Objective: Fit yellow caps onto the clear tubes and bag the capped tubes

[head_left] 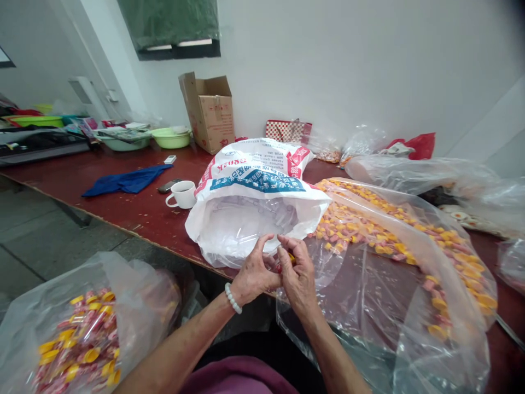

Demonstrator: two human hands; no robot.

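My left hand [255, 273], with a white bead bracelet at its wrist, has its fingers curled beside my right hand [298, 272]. Between them sits a small item with a bit of yellow and red, mostly hidden by the fingers; the right fingers are bent round it. Just beyond the hands, an open white printed sack [262, 183] lies with its mouth facing me and clear plastic pieces [266, 213] inside. To the right, a large clear bag [369, 273] holds pink pieces with yellow caps [381, 241]. Similar capped pieces [77, 339] fill another clear bag at lower left.
On the dark red table [151, 219] are a white mug [181, 195], a blue cloth [127, 180], an open cardboard box [213, 117] and a green basin [170, 138]. More plastic bags [426, 172] lie along the wall at right.
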